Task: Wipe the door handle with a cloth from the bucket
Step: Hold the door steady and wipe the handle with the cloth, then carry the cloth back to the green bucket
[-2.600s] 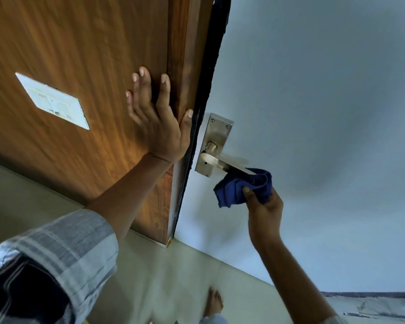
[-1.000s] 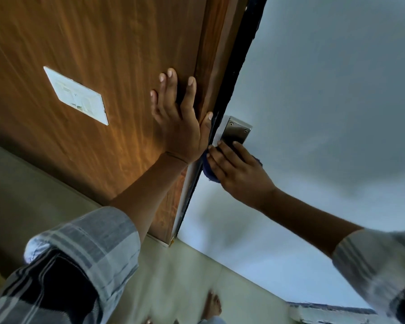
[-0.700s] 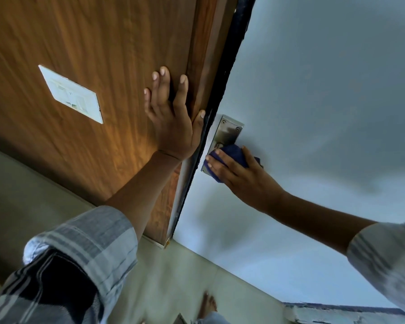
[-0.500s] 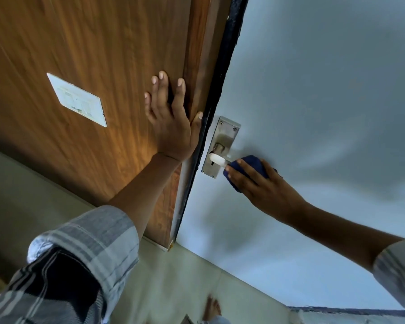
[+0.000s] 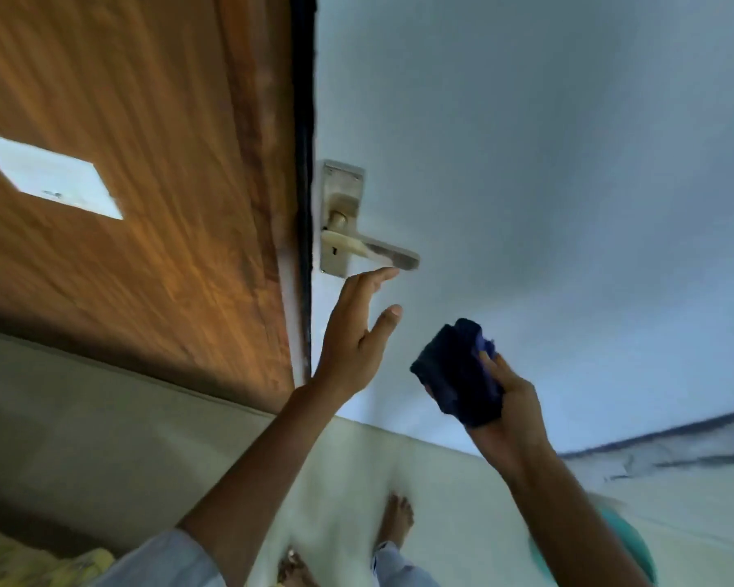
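The metal lever door handle point(image 5: 369, 247) on its backplate sits on the pale door point(image 5: 526, 163), uncovered. My right hand point(image 5: 505, 413) is below and to the right of it, away from the handle, and holds a bunched dark blue cloth point(image 5: 458, 370). My left hand point(image 5: 352, 336) is open with fingers spread, off the wood, its fingertips just under the lever without clearly touching it. The teal rim of a bucket point(image 5: 636, 544) shows on the floor at lower right, partly hidden by my right forearm.
A brown wooden panel point(image 5: 124, 163) with a white switch plate point(image 5: 47, 175) fills the left. A dark gap point(image 5: 304, 163) runs between it and the door. My bare feet point(image 5: 395, 519) stand on the pale tiled floor below. Something yellow point(image 5: 30, 565) lies at bottom left.
My right hand has pulled the cloth off the handle, down and to the right. My left hand has left the wooden panel and moved right, under the lever. The view has tipped downward.
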